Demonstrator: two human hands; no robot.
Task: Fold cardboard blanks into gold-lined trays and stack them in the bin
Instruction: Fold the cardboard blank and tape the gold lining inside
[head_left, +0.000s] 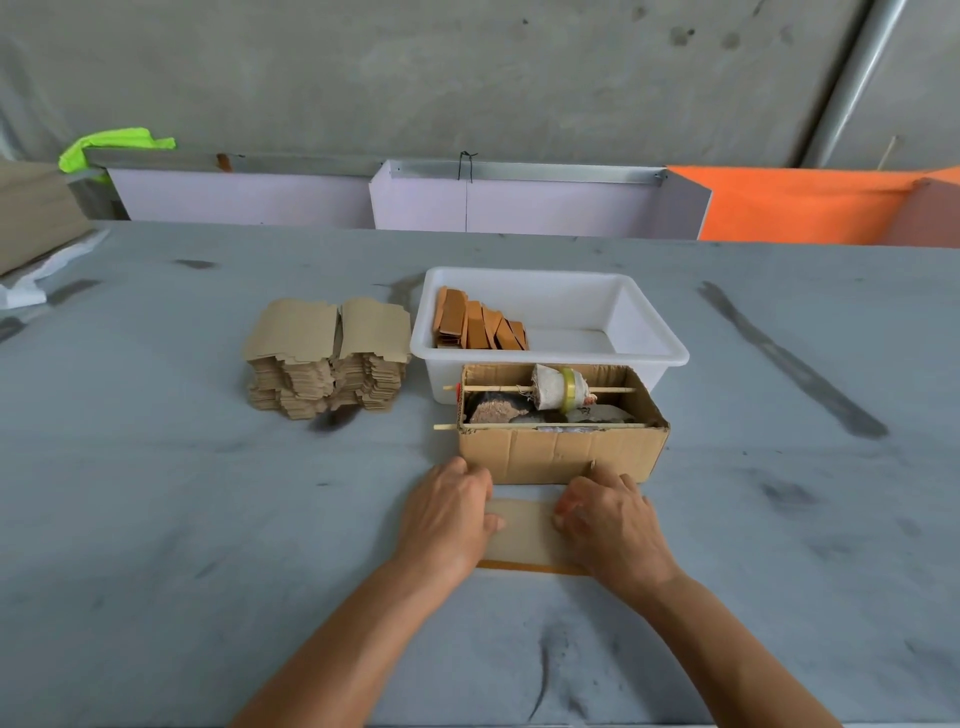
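A flat brown cardboard blank (524, 532) lies on the grey table in front of me, a gold edge showing along its near side. My left hand (449, 517) covers its left end with fingers curled over the edge. My right hand (608, 525) grips its right end the same way. Two tall piles of unfolded blanks (330, 356) stand at the left. The white plastic bin (649, 338) behind holds several folded trays (480, 325) leaning in a row at its left end.
An open corrugated box (561, 449) sits just beyond my hands, with a tape roll (558, 387) on a stick and stones inside. Purple and orange boards stand along the table's far edge. Bare grey tabletop lies to the right and left.
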